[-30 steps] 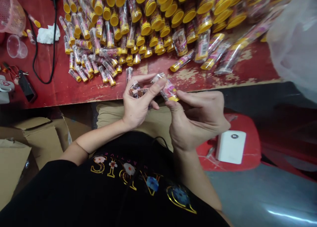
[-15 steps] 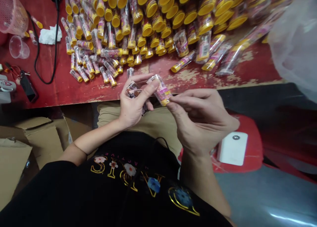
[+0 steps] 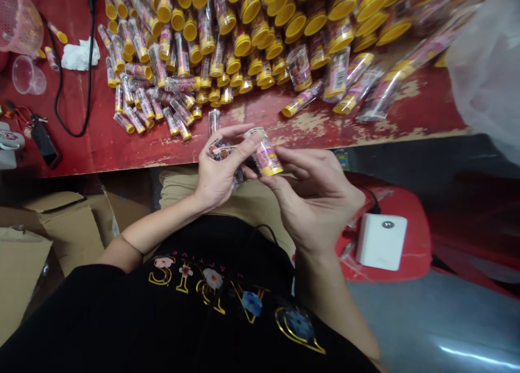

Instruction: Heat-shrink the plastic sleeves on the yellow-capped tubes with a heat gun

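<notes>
"Holding what, that left hand (image 3: 217, 172)?"

"A small tube (image 3: 266, 155), thumb near its clear end, with some printed pieces (image 3: 221, 149) tucked in the palm. I can't make out how many."

"And the right hand (image 3: 317, 194)?"

"Fingers and thumb closed on the same tube, down by its yellow cap (image 3: 271, 171). They've got it tilted, at the near edge of the red table (image 3: 162, 155)."

"Plenty of capped tubes (image 3: 182, 84) beyond, heaped up."

"Yes, and a white device (image 3: 382, 242) on the red stool (image 3: 416, 243)."
</notes>
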A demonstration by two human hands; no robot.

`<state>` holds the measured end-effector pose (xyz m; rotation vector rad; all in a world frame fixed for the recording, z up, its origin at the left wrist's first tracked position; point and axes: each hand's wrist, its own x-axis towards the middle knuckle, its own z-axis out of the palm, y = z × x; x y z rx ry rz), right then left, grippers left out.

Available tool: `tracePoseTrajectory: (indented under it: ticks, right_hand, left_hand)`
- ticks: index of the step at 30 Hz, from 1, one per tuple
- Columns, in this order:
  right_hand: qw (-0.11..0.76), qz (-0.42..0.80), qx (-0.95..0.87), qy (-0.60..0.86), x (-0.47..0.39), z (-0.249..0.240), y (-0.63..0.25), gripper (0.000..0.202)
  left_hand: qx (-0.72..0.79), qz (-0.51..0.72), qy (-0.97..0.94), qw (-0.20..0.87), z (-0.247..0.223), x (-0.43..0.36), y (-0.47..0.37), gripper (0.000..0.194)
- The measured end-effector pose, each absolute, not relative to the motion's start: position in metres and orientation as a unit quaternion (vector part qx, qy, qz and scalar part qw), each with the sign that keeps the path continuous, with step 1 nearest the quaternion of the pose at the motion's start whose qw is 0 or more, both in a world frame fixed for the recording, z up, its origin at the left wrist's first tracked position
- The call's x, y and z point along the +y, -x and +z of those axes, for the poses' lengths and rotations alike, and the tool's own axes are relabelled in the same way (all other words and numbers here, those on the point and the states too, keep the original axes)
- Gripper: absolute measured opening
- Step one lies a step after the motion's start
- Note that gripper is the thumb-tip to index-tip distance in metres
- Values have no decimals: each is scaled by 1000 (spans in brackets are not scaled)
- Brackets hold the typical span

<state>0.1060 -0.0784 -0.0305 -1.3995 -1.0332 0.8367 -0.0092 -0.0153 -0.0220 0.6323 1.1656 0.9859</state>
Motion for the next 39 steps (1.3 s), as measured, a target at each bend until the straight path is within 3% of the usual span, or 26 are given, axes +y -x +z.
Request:
tracePoseTrajectory:
  ticks: [6, 14, 20, 31, 34, 39]
  right_hand:
    - [570, 275, -465, 619, -78, -28, -107, 28]
    - [582, 156, -489, 631, -82, -23, -105, 19]
    - [600, 185, -499, 597, -80, -21, -107, 31]
    - [522, 104, -579, 618, -78, -26, -118, 9]
    - [538, 64, -587, 601, -77, -28, -120, 14]
    - [535, 130, -585, 595, -75, -24, -119, 16]
  left_hand:
    - [501, 385, -284, 721, -12, -21, 6, 57]
    - [446, 435, -263, 737, -3, -33, 2, 63]
    - [477, 441, -218, 729, -1, -28, 1, 64]
    - [510, 453, -179, 709, -4, -26, -2, 59]
    - [524, 473, -177, 685, -2, -22, -1, 60]
    - [529, 456, -216, 683, -1, -24, -1, 59]
